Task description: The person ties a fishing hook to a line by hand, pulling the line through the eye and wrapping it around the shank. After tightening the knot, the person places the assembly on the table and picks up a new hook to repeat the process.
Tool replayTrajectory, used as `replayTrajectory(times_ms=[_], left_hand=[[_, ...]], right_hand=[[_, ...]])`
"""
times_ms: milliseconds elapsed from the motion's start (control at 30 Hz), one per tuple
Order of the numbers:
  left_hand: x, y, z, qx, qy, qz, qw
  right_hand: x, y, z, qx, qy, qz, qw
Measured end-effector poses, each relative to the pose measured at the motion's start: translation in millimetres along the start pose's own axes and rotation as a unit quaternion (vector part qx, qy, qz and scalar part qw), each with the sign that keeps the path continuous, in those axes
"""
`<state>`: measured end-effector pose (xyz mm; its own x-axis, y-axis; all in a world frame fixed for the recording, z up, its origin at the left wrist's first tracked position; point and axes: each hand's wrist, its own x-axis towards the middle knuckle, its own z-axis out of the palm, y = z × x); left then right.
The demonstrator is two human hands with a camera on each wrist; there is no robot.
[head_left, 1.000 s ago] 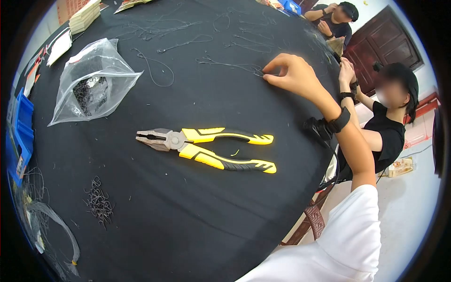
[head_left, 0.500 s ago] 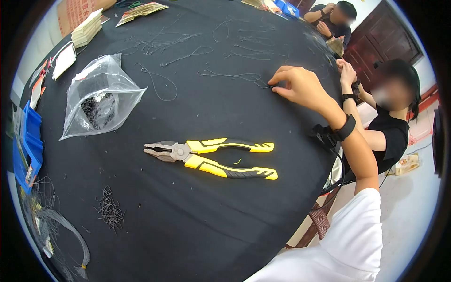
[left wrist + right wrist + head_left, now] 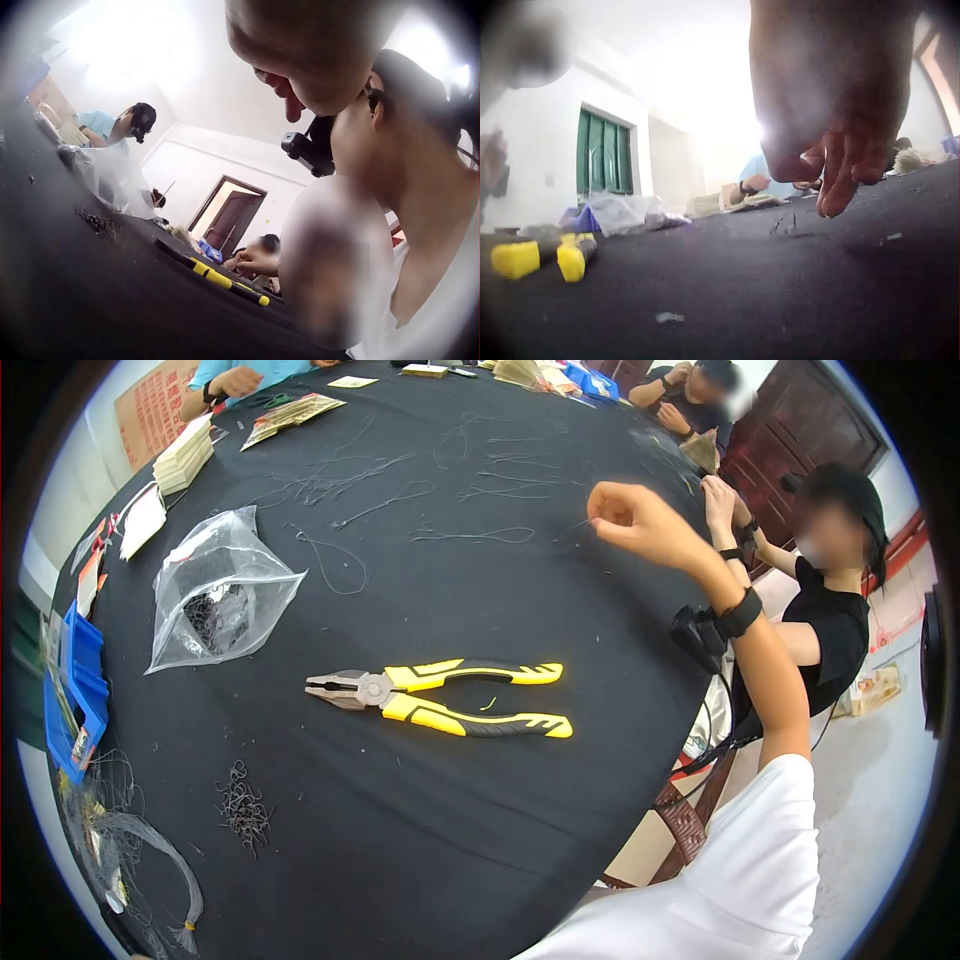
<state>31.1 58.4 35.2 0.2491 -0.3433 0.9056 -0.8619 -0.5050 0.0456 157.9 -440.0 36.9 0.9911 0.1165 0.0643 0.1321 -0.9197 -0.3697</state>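
Note:
My right hand (image 3: 640, 525) is raised at the far right of the black table in the head view, thumb and forefinger pinching a thin fishing line, of which a faint strand shows at the fingertips. A looped line (image 3: 475, 536) lies on the cloth just left of it. In the right wrist view the fingers (image 3: 836, 176) point down over the cloth. My left hand (image 3: 307, 45) is outside the head view; it shows dark and blurred at the top of the left wrist view, beside a head, its fingertips mostly hidden. Pliers (image 3: 435, 700) with yellow-black handles lie in mid-table.
Several looped lines (image 3: 385, 505) lie farther back. Left stands a clear bag (image 3: 225, 590) of small dark hooks, with a loose hook pile (image 3: 243, 807) nearer. A line bundle (image 3: 165, 840), a blue tray (image 3: 85, 680) and stacked cards (image 3: 183, 455) edge the table. Other people sit around it.
My right hand has moved right, away from the looped line, which now lies apart from its fingertips. The head view has tilted up, bringing a person in blue into sight at the back.

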Motion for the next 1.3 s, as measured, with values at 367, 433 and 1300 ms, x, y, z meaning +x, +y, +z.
replayTrajectory(times_ms=[367, 433, 1300], left_hand=[[52.8, 14.2, 30.1, -0.091, -0.515, -0.328, 0.787], [54.8, 18.5, 31.2, -0.049, -0.505, -0.341, 0.791], [-12.9, 18.1, 16.4, -0.202, -0.536, -0.484, 0.661]], right_hand=[[62.9, 107.2, -86.6, -0.176, 0.135, -0.078, 0.972], [95.1, 136.7, -97.3, -0.185, 0.141, -0.063, 0.971], [-77.5, 134.7, -3.8, -0.145, 0.085, -0.075, 0.983]])
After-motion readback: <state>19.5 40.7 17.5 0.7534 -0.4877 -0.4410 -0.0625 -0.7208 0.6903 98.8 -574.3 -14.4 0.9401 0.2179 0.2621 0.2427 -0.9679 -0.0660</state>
